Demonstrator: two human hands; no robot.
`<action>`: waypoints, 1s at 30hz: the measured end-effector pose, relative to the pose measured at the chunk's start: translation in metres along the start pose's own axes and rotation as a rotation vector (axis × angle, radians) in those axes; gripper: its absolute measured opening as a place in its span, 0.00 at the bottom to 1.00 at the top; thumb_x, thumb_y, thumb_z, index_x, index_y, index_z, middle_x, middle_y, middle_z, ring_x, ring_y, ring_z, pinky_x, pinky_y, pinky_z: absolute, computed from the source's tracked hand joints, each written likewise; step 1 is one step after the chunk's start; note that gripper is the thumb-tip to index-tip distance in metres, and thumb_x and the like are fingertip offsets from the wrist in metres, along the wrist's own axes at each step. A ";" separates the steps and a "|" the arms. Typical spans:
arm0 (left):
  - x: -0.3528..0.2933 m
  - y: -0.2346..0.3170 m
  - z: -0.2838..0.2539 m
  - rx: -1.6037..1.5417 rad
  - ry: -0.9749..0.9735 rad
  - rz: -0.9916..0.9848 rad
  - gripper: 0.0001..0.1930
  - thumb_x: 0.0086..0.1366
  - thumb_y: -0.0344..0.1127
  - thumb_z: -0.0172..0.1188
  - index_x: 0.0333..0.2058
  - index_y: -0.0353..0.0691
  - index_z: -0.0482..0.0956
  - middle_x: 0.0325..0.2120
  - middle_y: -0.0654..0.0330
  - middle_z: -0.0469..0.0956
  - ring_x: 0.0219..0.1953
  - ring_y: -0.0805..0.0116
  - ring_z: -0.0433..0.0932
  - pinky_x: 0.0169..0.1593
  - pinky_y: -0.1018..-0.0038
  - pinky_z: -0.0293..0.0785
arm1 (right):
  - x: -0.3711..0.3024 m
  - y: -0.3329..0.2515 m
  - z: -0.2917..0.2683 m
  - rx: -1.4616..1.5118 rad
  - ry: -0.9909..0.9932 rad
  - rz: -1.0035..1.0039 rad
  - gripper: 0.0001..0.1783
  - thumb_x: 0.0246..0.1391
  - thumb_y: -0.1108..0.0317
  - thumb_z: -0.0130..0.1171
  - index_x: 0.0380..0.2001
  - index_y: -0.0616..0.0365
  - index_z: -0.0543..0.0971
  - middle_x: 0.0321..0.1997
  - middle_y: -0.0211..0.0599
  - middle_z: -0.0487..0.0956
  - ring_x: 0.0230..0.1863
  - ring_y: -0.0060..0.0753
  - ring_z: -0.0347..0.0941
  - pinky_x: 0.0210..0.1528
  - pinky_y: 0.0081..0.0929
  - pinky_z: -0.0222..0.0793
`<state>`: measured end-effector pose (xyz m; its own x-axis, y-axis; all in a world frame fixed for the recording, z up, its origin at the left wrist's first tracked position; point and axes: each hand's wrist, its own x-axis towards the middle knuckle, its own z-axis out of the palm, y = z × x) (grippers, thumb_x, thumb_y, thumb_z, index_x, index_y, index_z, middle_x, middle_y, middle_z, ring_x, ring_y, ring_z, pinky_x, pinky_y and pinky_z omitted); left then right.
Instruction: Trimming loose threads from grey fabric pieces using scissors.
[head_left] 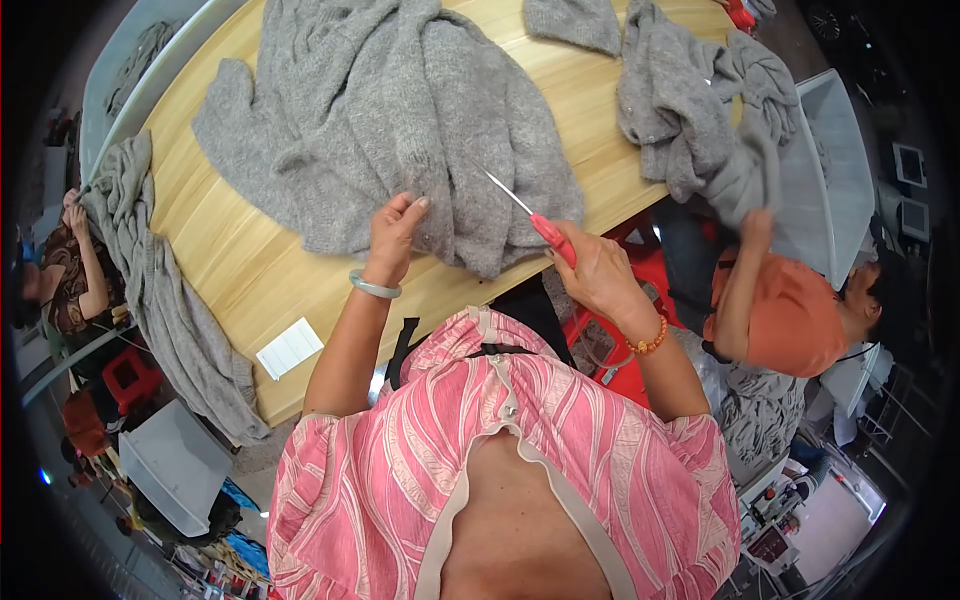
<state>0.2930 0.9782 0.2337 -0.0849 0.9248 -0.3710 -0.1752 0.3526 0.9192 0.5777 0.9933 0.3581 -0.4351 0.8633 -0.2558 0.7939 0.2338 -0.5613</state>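
A fuzzy grey knit garment (350,130) lies bunched in folds across the wooden table in front of me. At its near edge my left hand (397,232) is closed, thumb and finger pinching the knit. A pale bangle circles that wrist. My right hand (600,275) is wrapped round the red handle of a tool (545,232) with a slim, pointed metal end. Its tip points up and left, over the garment's right-hand folds. Whether the metal is one blade or two closed together is not clear.
A white slip of paper (289,348) lies on the wooden table (215,265). Grey knits hang over the left edge (180,290) and lie at the right (690,110). A person in orange (785,315) handles the right one beside a pale bin (835,170). Another person (75,255) sits left.
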 end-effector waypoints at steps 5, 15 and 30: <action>-0.004 0.012 0.007 -0.471 -0.039 -0.154 0.04 0.65 0.30 0.54 0.35 0.37 0.77 0.28 0.65 0.79 0.31 0.77 0.76 0.37 0.82 0.72 | -0.010 -0.015 0.000 -0.059 -0.080 -0.022 0.16 0.53 0.63 0.56 0.46 0.51 0.72 0.27 0.51 0.77 0.31 0.58 0.74 0.33 0.49 0.69; -0.013 0.022 0.020 -0.318 0.090 -0.109 0.05 0.61 0.34 0.61 0.33 0.41 0.78 0.21 0.73 0.74 0.19 0.86 0.66 0.21 0.87 0.58 | -0.008 -0.036 -0.003 -0.131 -0.106 -0.110 0.09 0.55 0.64 0.52 0.37 0.54 0.72 0.20 0.49 0.76 0.25 0.54 0.75 0.29 0.47 0.70; -0.060 -0.072 -0.012 0.223 -0.043 0.110 0.11 0.60 0.27 0.56 0.42 0.33 0.74 0.34 0.66 0.76 0.35 0.80 0.70 0.39 0.82 0.67 | -0.011 0.003 0.007 0.009 -0.024 -0.011 0.17 0.54 0.63 0.55 0.47 0.51 0.72 0.28 0.52 0.76 0.32 0.59 0.73 0.33 0.47 0.68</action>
<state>0.2986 0.8954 0.1883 -0.0493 0.9628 -0.2658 0.0534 0.2683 0.9618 0.5815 0.9817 0.3536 -0.4539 0.8497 -0.2683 0.7853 0.2391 -0.5711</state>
